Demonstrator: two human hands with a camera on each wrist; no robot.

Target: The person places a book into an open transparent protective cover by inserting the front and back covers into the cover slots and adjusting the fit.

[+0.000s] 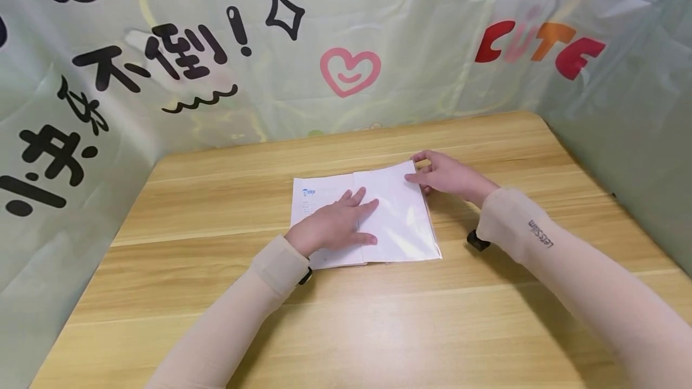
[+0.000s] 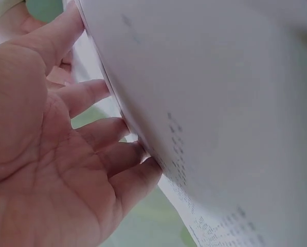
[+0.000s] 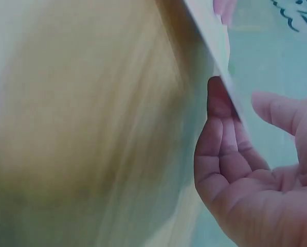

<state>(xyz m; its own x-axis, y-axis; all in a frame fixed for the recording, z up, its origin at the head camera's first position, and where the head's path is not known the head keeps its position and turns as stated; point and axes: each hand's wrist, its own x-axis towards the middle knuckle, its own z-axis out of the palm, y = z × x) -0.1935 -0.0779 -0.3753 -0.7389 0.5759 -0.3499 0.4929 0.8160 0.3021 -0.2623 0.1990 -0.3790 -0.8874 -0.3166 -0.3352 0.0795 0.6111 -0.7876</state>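
An open booklet (image 1: 399,221) with white pages lies on the wooden table. Its left page carries a small blue mark and some lines of print; the right side looks blank and glossy. My left hand (image 1: 337,224) rests across the middle fold, fingers spread and fairly straight, and the left wrist view shows this hand (image 2: 66,149) with its fingertips against the printed page (image 2: 220,103). At the far right corner my right hand (image 1: 446,174) holds the booklet's edge. In the right wrist view several fingers of that hand (image 3: 256,190) curl under the edge, the thumb on the other side.
The wooden table (image 1: 216,293) spreads around the booklet. Behind and beside it hangs a pale cloth backdrop (image 1: 421,35) with printed lettering and a pink heart. Dark wrist straps show at both sleeves.
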